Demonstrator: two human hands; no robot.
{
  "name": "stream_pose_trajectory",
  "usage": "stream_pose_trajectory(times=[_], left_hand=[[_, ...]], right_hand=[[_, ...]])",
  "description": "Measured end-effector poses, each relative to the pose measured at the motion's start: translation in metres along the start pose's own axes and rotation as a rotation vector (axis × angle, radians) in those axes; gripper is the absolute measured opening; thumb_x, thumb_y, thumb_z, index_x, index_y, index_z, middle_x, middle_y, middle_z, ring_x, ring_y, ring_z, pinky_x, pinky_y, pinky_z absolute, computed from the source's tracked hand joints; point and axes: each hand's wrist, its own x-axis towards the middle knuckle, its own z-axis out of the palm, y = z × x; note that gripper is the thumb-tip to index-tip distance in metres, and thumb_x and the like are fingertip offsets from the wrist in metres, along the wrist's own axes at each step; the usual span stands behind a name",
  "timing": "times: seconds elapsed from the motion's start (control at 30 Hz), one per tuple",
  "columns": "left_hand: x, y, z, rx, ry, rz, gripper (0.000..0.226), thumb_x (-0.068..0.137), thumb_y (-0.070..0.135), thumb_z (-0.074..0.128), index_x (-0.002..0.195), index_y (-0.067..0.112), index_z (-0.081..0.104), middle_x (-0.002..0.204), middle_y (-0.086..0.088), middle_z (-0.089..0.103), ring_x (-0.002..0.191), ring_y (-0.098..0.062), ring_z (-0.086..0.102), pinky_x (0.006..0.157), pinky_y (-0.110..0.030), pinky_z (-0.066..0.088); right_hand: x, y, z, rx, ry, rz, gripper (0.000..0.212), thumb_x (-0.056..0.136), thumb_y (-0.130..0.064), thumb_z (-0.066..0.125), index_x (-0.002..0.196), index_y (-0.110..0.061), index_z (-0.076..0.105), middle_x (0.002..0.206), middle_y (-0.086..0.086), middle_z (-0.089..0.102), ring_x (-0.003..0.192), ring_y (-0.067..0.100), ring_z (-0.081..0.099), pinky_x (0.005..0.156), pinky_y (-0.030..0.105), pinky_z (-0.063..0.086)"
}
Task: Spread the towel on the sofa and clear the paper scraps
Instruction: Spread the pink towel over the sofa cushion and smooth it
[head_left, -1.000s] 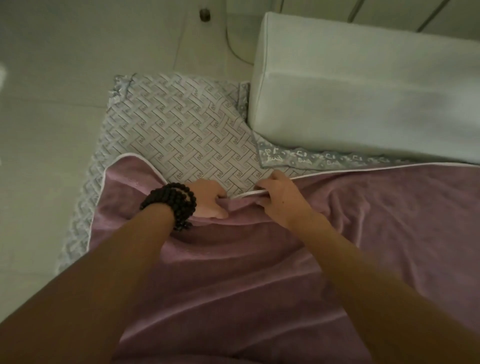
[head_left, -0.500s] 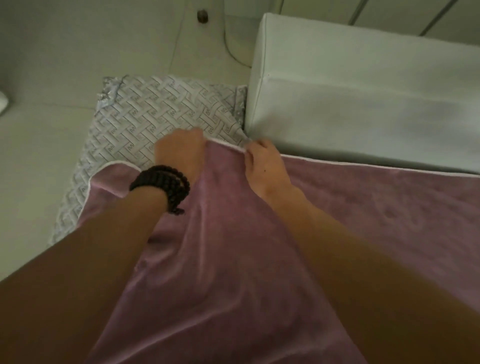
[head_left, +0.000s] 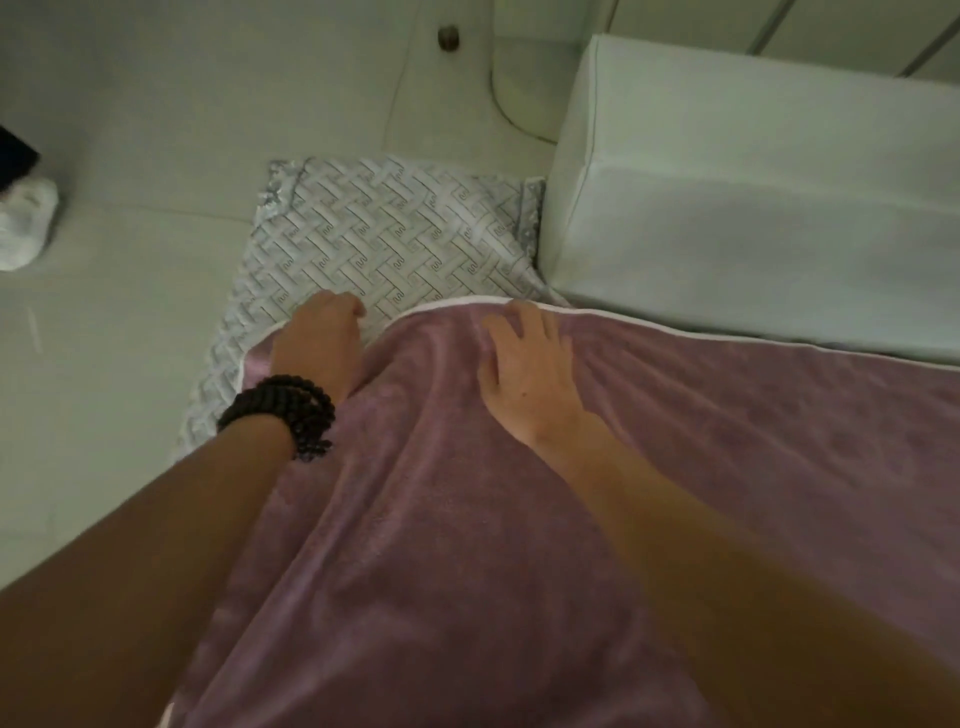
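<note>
My right hand (head_left: 530, 369) lay flat, fingers spread, on the purple towel (head_left: 519, 545); my left hand (head_left: 319, 343), fingers curled at its edge, could drag new wrinkles.

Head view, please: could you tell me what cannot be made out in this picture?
- Towel: near and right parts cut off by the frame edges.
- Left hand: fingertips curled under, so its grip cannot be told.
- Seat cover: mostly hidden under the towel.
- White object at the left edge: cut off and blurred; whether it is paper is unclear.
- Right hand: lies flat and open on the towel.
</note>
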Motion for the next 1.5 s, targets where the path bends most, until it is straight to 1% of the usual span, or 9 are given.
stream_pose_trajectory(times=[0.3, 0.43, 0.57, 0.67, 0.77, 0.9, 1.07, 1.3, 1.5], left_hand=[[0.011, -0.083, -0.007, 0.120, -0.364, 0.042, 0.027, 0.091, 0.031, 0.055, 0.117, 0.034, 0.050, 0.110, -0.007, 0.059, 0.086, -0.026, 0.062, 0.075, -0.039, 0.055], [0.033, -0.087, -0.018, 0.087, -0.205, 0.002, 0.007, 0.091, 0.026, 0.048, 0.088, 0.020, 0.046, 0.072, -0.007, 0.057, 0.057, -0.022, 0.051, 0.054, -0.030, 0.042], [0.059, -0.103, -0.044, 0.039, 0.117, -0.059, 0.005, 0.093, 0.014, 0.047, 0.094, 0.011, 0.043, 0.061, -0.008, 0.043, 0.051, -0.026, 0.046, 0.049, -0.035, 0.040], [0.070, -0.111, -0.044, 0.051, 0.146, -0.076, 0.009, 0.093, 0.008, 0.048, 0.101, 0.007, 0.045, 0.071, -0.016, 0.050, 0.061, -0.034, 0.053, 0.055, -0.042, 0.047], [0.064, -0.106, -0.025, -0.136, -0.068, -0.005, 0.046, 0.089, 0.007, 0.053, 0.132, 0.014, 0.036, 0.101, -0.021, 0.063, 0.092, -0.041, 0.064, 0.079, -0.049, 0.055], [0.043, -0.110, 0.019, 0.116, -0.234, 0.078, 0.076, 0.087, 0.063, 0.039, 0.151, 0.035, 0.008, 0.159, -0.020, 0.009, 0.145, -0.040, 0.014, 0.113, -0.057, 0.022], [0.037, -0.133, 0.044, 0.201, -0.275, 0.051, 0.083, 0.067, 0.090, -0.001, 0.141, 0.056, -0.016, 0.160, -0.002, -0.025, 0.148, -0.031, -0.015, 0.115, -0.062, 0.006], [0.035, -0.130, 0.015, 0.200, -0.340, 0.082, 0.076, 0.077, 0.082, 0.008, 0.145, 0.053, -0.010, 0.163, -0.004, -0.012, 0.150, -0.026, -0.006, 0.115, -0.063, 0.003], [-0.105, -0.145, 0.028, 0.247, -0.286, 0.349, 0.075, 0.087, 0.071, 0.010, 0.152, 0.037, -0.007, 0.163, -0.005, -0.015, 0.149, -0.025, -0.014, 0.118, -0.053, -0.001]], right_hand=[[0.047, -0.117, 0.028, 0.228, -0.304, -0.163, 0.016, 0.096, -0.014, 0.056, 0.107, -0.013, 0.067, 0.111, 0.006, 0.055, 0.094, 0.022, 0.059, 0.086, 0.041, 0.054], [0.055, -0.131, 0.027, 0.041, -0.443, -0.111, 0.022, 0.096, -0.024, 0.058, 0.115, -0.015, 0.062, 0.115, 0.007, 0.055, 0.103, 0.026, 0.061, 0.090, 0.043, 0.053], [0.085, -0.146, 0.026, 0.115, -0.226, -0.036, 0.047, 0.092, -0.008, 0.059, 0.137, -0.013, 0.046, 0.141, 0.016, 0.043, 0.118, 0.032, 0.057, 0.094, 0.040, 0.052], [0.089, -0.150, 0.038, 0.122, -0.249, -0.036, 0.079, 0.092, -0.016, 0.060, 0.153, -0.029, 0.012, 0.163, 0.018, -0.009, 0.143, 0.039, 0.031, 0.114, 0.053, 0.033], [0.065, -0.129, 0.062, -0.084, -0.161, -0.105, 0.071, 0.093, -0.033, 0.057, 0.151, -0.031, 0.016, 0.162, 0.022, 0.000, 0.146, 0.040, 0.022, 0.116, 0.062, 0.021], [0.052, -0.092, 0.088, -0.150, -0.202, -0.027, 0.064, 0.094, -0.065, 0.022, 0.152, -0.039, 0.013, 0.166, 0.007, -0.001, 0.153, 0.030, -0.003, 0.116, 0.069, 0.005], [0.062, -0.076, 0.100, -0.126, -0.221, 0.006, 0.072, 0.081, -0.084, 0.014, 0.146, -0.057, -0.001, 0.164, -0.006, -0.019, 0.149, 0.028, -0.025, 0.110, 0.068, -0.016], [0.063, -0.084, 0.091, -0.188, -0.335, 0.065, 0.072, 0.085, -0.078, 0.008, 0.149, -0.050, -0.009, 0.162, 0.000, -0.027, 0.147, 0.031, -0.029, 0.112, 0.071, -0.013], [-0.041, -0.125, 0.108, -0.149, -0.178, 0.039, 0.064, 0.098, -0.056, 0.012, 0.156, -0.030, 0.004, 0.166, 0.009, -0.003, 0.152, 0.034, -0.007, 0.118, 0.065, -0.001]])
